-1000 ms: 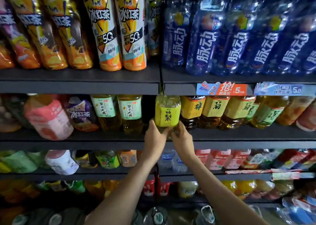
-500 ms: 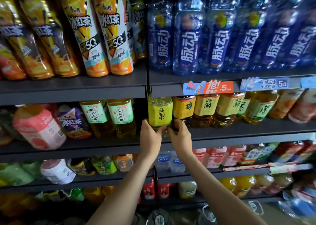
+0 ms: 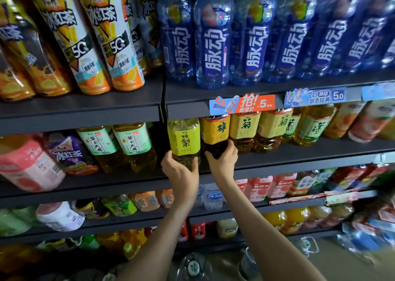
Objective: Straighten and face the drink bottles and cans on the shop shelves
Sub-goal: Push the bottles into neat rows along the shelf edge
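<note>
A bottle with a lime-yellow label (image 3: 184, 138) stands upright on the second shelf (image 3: 299, 159), its label facing out. My left hand (image 3: 180, 169) grips its lower part. Right beside it stands a dark tea bottle with an orange-yellow label (image 3: 215, 131), and my right hand (image 3: 222, 159) grips its base. More yellow-labelled tea bottles (image 3: 244, 129) continue the row to the right.
Tall blue bottles (image 3: 213, 41) and orange iced-tea bottles (image 3: 106, 37) fill the top shelf. Green-labelled tea bottles (image 3: 128, 144) and a pink-labelled bottle (image 3: 27, 163) stand left on the second shelf. Price tags (image 3: 242, 104) hang on the shelf edge. Lower shelves hold several small bottles.
My right hand has shifted from the lime-label bottle to the base of the orange-yellow one beside it. My left hand stays on the lime-label bottle. The view has moved closer.
</note>
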{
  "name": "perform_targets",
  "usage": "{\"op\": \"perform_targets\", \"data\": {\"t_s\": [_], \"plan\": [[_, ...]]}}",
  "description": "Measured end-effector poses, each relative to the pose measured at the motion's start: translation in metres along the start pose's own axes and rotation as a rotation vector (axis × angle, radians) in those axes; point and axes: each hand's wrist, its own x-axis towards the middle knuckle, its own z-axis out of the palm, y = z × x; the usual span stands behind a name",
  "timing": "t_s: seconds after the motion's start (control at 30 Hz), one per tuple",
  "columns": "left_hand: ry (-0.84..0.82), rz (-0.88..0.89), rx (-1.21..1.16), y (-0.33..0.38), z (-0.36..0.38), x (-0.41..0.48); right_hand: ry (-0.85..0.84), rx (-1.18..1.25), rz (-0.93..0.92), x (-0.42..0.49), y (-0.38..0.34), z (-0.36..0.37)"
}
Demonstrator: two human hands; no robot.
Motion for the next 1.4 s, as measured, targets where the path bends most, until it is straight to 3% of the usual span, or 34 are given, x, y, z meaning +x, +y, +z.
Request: {"op": "perform_targets", "data": {"t_s": [0.3,0.47,0.63,0.7,0.77,0.93,1.1,1.3,1.4], "plan": [[0.076,0.163,0.009,0.001,-0.001,-0.012,-0.010,-0.002,0.029,0.003,-0.005,-0.007],[-0.153,0.131,-0.160,0.032,0.006,-0.032,-0.066,0.040,0.005,0.006,0.000,-0.034],[-0.387,-0.141,-0.379,0.058,0.029,-0.027,-0.207,0.128,0.052,0.007,0.000,-0.041],[-0.388,-0.198,-0.623,0.058,0.034,-0.020,-0.264,0.164,0.099,0.005,0.003,-0.044],[-0.335,-0.198,-0.595,0.049,0.040,-0.016,-0.310,0.235,0.127,0.003,0.006,-0.046],[-0.455,-0.292,-0.707,0.044,0.042,-0.012,-0.327,0.276,0.131,0.003,0.005,-0.042],[-0.582,-0.504,-1.033,0.039,0.039,-0.006,-0.311,0.251,0.172,-0.004,-0.002,-0.027],[-0.585,-0.539,-0.947,0.034,0.036,-0.002,-0.258,0.115,0.218,-0.002,-0.003,-0.023],[-0.559,-0.521,-0.903,0.041,0.035,-0.010,-0.241,0.208,0.171,0.004,-0.007,-0.031]]}}
